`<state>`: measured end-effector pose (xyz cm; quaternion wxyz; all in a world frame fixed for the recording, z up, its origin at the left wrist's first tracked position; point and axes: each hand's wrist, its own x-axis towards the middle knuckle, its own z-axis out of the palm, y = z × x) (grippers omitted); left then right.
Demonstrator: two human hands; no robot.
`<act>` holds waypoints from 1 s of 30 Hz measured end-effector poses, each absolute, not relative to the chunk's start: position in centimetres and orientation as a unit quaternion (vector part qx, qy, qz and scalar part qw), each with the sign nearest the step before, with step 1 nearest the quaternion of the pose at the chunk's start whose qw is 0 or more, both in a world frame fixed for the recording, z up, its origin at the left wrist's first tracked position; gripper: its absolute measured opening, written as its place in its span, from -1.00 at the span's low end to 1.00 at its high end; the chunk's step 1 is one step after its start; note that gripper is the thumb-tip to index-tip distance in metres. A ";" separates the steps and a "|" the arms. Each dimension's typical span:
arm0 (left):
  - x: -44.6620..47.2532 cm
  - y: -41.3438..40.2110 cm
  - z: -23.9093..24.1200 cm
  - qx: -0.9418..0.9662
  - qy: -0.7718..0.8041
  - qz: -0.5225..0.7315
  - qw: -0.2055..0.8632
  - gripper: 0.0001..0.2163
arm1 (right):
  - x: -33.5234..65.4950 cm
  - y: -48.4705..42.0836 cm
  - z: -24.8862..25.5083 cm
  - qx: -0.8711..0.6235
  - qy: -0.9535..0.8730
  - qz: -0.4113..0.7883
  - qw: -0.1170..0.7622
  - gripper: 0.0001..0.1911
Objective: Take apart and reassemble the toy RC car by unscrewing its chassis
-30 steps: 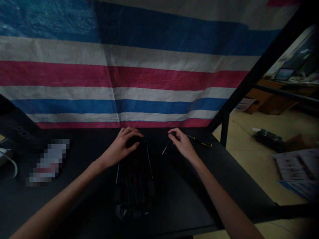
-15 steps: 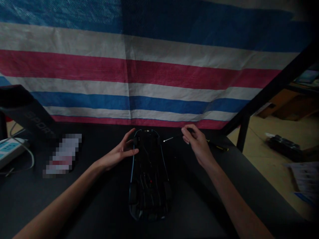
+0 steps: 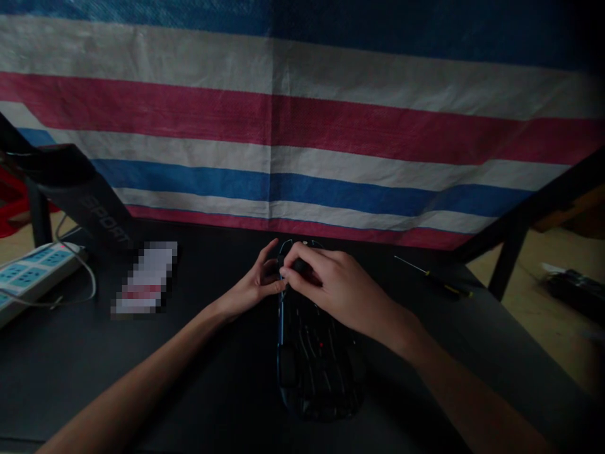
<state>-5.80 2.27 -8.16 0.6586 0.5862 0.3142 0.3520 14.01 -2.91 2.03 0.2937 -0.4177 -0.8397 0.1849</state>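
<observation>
A dark toy car (image 3: 316, 353) with blue edges lies upside down on the table, its wheels and ribbed underside facing up. My left hand (image 3: 253, 287) holds the car's far left side, thumb and fingers against the edge and the index finger stretched out. Over the far end of the underside, my right hand (image 3: 326, 277) is closed around a screwdriver (image 3: 301, 268) with a dark handle. Its shaft and tip are hidden behind the fingers. A second screwdriver (image 3: 449, 285), black and yellow with a thin metal shaft, lies on the table to the right.
At the left are a white power strip (image 3: 33, 274) with a cable, a dark panel (image 3: 94, 202) marked "SPORT" and a blurred-out pale item (image 3: 149, 274). A striped tarp (image 3: 302, 126) hangs behind the black table (image 3: 198, 391). Some dark items lie beyond the right edge.
My right hand has moved left with the screwdriver, from beside the car to over its far end. My left hand stays at the car's side. The whole view has shifted.
</observation>
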 end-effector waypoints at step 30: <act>-5.9 3.0 -9.2 0.599 0.274 0.355 0.663 -0.14 | 14.7 -3.2 2.3 -0.393 -0.877 0.098 0.258 -0.86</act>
